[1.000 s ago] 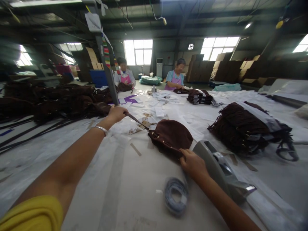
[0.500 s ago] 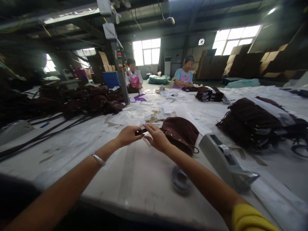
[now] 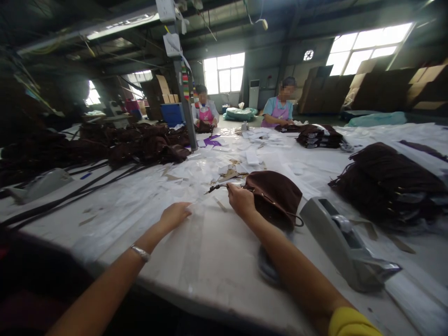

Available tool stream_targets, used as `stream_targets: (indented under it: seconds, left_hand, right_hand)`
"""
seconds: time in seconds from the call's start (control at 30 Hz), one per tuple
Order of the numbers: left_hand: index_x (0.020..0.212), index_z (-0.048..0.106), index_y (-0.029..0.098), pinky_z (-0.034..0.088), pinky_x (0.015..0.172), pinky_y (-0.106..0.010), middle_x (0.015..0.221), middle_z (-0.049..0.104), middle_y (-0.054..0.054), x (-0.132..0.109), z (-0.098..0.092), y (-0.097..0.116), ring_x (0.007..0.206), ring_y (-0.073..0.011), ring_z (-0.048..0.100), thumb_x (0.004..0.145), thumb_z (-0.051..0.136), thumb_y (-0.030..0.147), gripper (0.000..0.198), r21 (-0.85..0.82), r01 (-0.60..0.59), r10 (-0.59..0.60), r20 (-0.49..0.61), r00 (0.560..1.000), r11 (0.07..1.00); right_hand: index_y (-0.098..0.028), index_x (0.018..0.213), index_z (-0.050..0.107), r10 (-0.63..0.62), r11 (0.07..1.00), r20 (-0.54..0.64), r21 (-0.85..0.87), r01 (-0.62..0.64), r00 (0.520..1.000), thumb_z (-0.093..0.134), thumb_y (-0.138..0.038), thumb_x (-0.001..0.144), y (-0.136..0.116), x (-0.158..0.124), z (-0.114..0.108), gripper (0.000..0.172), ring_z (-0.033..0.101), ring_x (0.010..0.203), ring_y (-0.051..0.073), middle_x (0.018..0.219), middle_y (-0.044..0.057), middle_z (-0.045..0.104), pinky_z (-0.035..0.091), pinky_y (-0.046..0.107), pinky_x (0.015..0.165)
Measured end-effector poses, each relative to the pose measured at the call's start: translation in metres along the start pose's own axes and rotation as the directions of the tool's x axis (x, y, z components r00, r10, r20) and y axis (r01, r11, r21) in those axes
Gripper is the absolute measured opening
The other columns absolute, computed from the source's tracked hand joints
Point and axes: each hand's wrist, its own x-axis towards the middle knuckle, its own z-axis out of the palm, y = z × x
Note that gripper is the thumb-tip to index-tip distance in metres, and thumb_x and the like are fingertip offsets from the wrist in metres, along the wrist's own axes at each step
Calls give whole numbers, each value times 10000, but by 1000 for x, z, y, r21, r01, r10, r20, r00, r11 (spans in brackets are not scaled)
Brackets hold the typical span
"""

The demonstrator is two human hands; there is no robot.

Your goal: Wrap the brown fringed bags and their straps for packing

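A dark brown bag (image 3: 276, 186) with small metal fittings lies on the table in front of me. My right hand (image 3: 242, 200) is closed around its dark strap (image 3: 217, 187), and the strap's thin end sticks out to the left of my fingers. My left hand (image 3: 175, 216) is apart from the bag, low over the table to its left. Its fingers are pressed together; whether a thin piece of film is between them I cannot make out. A grey tape dispenser (image 3: 345, 247) stands right of the bag. Partly behind my right forearm is a roll of tape (image 3: 268, 268).
Stacked brown bags (image 3: 392, 186) lie to the right, and a heap of brown bags (image 3: 140, 144) at the left. Long dark straps (image 3: 84, 191) cross the left side. A post (image 3: 189, 107) rises behind. Two people work at the far side. Paper scraps (image 3: 233, 173) litter the middle.
My left hand has let go of the strap and moved left and down, away from my right hand. My right hand has closed on the strap. The view has turned slightly left.
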Motion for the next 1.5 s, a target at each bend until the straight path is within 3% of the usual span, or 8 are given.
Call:
stream_targets:
  seconds: [0.17, 0.3, 0.4, 0.53, 0.67, 1.03, 1.27, 1.5]
  left_hand:
    - [1325, 577, 265, 431, 1028, -364, 1371, 587, -90, -14, -17, 34, 1280, -308, 525, 634, 794, 515, 766, -300, -134, 156, 51, 986, 945]
    - [1425, 451, 229, 533, 888, -411, 1280, 631, -148, -15, -10, 75, 1014, -266, 684, 780, 701, 498, 743, -826, -83, -9, -106, 994, 558]
    - [1352, 525, 213, 563, 808, -358, 1217, 647, -121, -11, 1, 91, 889, -194, 694, 751, 756, 428, 678, -909, -221, -194, -302, 933, 352]
    - [954, 724, 151, 558, 752, -312, 915, 722, -62, -18, 7, 98, 759, -166, 683, 763, 745, 414, 326, -843, -316, -297, -466, 834, 436]
    - [900, 743, 159, 548, 662, -281, 857, 734, -52, -37, 10, 109, 711, -173, 684, 775, 737, 398, 269, -815, -272, -284, -459, 842, 512]
    - [1018, 747, 246, 513, 910, -351, 1007, 742, -65, -78, 20, 89, 972, -220, 669, 923, 575, 365, 230, -411, -260, -39, -592, 805, 874]
    - [950, 753, 160, 566, 696, -263, 842, 757, -72, -64, 10, 12, 712, -167, 712, 891, 586, 452, 341, -617, -97, -100, -278, 955, 781]
    - [1001, 712, 154, 528, 790, -329, 957, 744, -104, -33, -41, -159, 857, -231, 699, 865, 562, 347, 280, -417, 351, -527, -453, 719, 838]
  right_hand:
    - [-226, 1200, 610, 1, 981, -98, 193, 18, 995, 381, -290, 1009, 8, -7, -1, 305, 698, 812, 179, 882, 19, 749, 449, 236, 725]
    - [-221, 1186, 623, -50, 931, -145, 353, 99, 988, 407, -295, 999, 14, -12, 3, 295, 685, 755, 146, 844, -2, 741, 449, 217, 731]
    - [-224, 1170, 637, -112, 916, -82, 378, 135, 990, 424, -309, 994, 17, -14, 5, 289, 685, 770, 148, 839, 0, 738, 459, 220, 751]
    - [-234, 1292, 574, -244, 869, -52, 432, 242, 968, 462, -294, 967, 11, -20, -1, 349, 681, 931, 181, 1064, 42, 724, 491, 269, 847]
    - [-248, 1435, 440, -444, 714, -181, 521, 468, 878, 581, -372, 912, -4, -29, -8, 556, 533, 1251, 242, 1392, 81, 551, 408, 381, 1070]
    - [-245, 1036, 725, -479, 573, 49, 774, 270, 876, 619, -332, 901, -29, -40, 1, 193, 696, 848, 201, 962, 35, 748, 540, 300, 794]
    - [-232, 914, 760, -480, 652, 191, 730, 203, 856, 599, -391, 913, -18, -36, 2, 225, 684, 724, 181, 838, 25, 748, 510, 258, 674]
    - [-248, 946, 735, -534, 666, 217, 704, 247, 817, 559, -355, 943, -11, -34, 11, 206, 689, 788, 187, 887, 35, 735, 508, 264, 714]
